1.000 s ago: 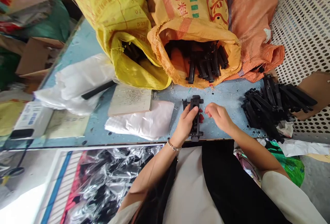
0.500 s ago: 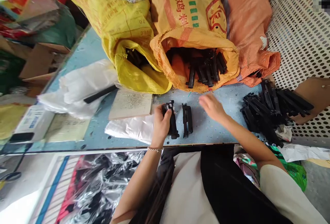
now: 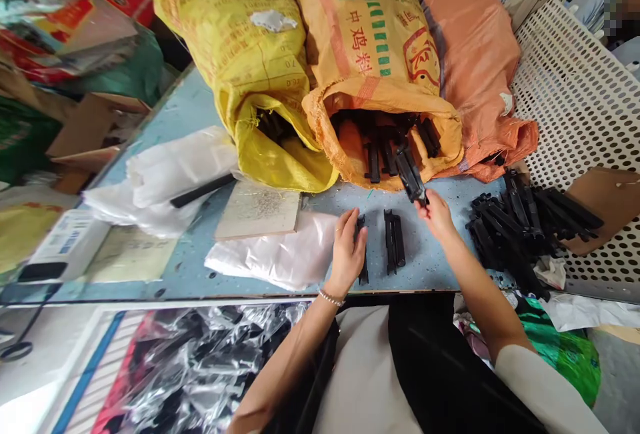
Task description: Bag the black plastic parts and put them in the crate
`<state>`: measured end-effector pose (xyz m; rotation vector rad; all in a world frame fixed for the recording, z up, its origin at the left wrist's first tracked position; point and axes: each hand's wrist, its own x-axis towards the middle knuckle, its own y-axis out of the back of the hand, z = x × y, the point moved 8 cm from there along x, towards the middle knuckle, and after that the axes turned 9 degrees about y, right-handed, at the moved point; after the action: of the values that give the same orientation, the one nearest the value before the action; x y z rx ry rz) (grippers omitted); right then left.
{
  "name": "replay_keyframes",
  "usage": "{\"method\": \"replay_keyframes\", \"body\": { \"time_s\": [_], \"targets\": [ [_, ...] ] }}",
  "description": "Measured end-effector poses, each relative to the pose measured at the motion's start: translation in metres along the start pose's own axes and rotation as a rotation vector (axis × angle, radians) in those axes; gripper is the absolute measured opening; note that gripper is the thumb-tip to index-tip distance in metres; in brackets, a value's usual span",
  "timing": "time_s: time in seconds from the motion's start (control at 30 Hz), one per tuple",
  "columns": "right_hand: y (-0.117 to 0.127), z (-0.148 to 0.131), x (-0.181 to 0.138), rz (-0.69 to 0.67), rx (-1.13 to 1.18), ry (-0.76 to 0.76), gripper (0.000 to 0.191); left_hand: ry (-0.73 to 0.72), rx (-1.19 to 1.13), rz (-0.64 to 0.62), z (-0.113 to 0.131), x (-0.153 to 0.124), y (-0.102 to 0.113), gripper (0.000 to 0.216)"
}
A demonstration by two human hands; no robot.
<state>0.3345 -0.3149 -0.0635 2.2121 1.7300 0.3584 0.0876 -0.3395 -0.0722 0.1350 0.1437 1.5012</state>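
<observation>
My right hand (image 3: 436,214) pinches the near end of a long black piece (image 3: 411,177) whose far end sits at the mouth of the orange sack (image 3: 385,54). My left hand (image 3: 349,251) lies, fingers together, over a second black piece (image 3: 363,274) on the blue table (image 3: 440,264) (I cannot tell whether it grips). A third black piece (image 3: 394,241) lies between the hands, with a heap of black parts (image 3: 520,221) to the right.

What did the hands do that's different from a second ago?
The right hand reached up to the orange sack and took a grip on a long black part at its mouth. The left hand slid its black piece leftward and now lies flat on it. The second piece and the pile of black parts stayed put.
</observation>
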Motion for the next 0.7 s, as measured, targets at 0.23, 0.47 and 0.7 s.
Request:
{"method": "replay_keyframes", "body": {
  "time_s": [0.23, 0.47, 0.7],
  "targets": [
    [-0.024, -0.043, -0.079, -0.275, 0.131, 0.143, 0.043, 0.411, -0.775, -0.409, 0.05, 0.002, -0.051, 0.068],
    [-0.002, -0.112, -0.046, -0.161, -0.682, 0.833, 0.035, 0.651, -0.668, -0.536, 0.044, -0.034, -0.058, 0.045],
    [-0.033, -0.109, -0.05, -0.145, -0.545, 0.712, 0.048, 0.564, -0.602, -0.294, 0.042, -0.018, -0.038, 0.044]
  ]
}}
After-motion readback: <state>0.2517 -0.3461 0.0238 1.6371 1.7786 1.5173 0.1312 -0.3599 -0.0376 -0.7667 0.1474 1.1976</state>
